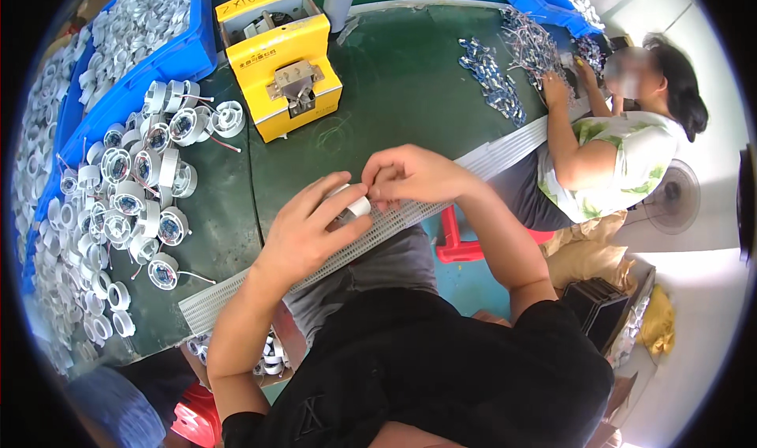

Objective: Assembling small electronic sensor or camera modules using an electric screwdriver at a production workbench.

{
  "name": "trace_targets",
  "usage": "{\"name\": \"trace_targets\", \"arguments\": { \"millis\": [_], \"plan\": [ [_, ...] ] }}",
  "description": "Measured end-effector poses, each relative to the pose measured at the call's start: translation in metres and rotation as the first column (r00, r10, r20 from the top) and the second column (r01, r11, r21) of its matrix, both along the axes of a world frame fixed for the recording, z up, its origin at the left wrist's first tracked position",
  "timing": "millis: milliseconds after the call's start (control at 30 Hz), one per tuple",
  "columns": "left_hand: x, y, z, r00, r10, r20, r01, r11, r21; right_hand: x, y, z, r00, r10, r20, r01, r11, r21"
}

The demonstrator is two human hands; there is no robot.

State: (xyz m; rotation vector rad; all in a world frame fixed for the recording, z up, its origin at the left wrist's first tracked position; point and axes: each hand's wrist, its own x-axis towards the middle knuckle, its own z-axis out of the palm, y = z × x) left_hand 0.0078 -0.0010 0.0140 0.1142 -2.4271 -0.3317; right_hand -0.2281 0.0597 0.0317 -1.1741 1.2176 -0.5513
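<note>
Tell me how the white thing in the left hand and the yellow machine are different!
The white part is small, but the yellow machine is much bigger.
The white part looks rounded, while the yellow machine is boxy.
The left hand holds the white part; the yellow machine stands untouched on the green table.

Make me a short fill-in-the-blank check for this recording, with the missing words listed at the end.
1. The person's left hand and right hand meet at a small part coloured ____.
2. The boxy machine on the green tabletop is mainly ____ in colour.
3. In the picture, the blue bin nearest the machine stands to its ____.
4. The co-worker sits on the ____ side of the picture.

Missing words: white; yellow; left; right.
</note>
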Motion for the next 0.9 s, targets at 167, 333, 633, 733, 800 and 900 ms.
{"name": "trace_targets", "arguments": {
  "millis": [167,333,633,733,800,900],
  "plan": [
    [0.001,0.000,-0.007,0.997,0.054,-0.050,-0.029,0.914,0.406,0.017,0.009,0.000,0.860,-0.472,0.193,0.506,0.839,-0.199],
    [0.004,-0.007,-0.015,0.969,0.088,-0.233,0.245,-0.173,0.954,0.040,0.028,-0.021,0.804,-0.469,0.365,0.560,0.804,-0.199],
    [0.009,-0.018,-0.016,0.971,0.117,-0.207,0.237,-0.483,0.843,0.079,0.022,-0.037,0.880,-0.406,0.248,0.475,0.728,-0.495],
    [0.007,-0.018,-0.017,0.970,0.117,-0.213,0.243,-0.500,0.831,0.083,0.018,-0.034,0.854,-0.518,0.052,0.403,0.596,-0.695],
    [0.007,-0.018,-0.015,0.973,0.135,-0.187,0.230,-0.496,0.837,0.086,0.016,-0.033,0.820,-0.564,0.093,0.475,0.582,-0.660],
    [0.005,-0.019,-0.013,0.971,0.140,-0.195,0.240,-0.517,0.822,0.087,0.016,-0.034,0.812,-0.564,0.149,0.517,0.579,-0.630]
  ]
}}
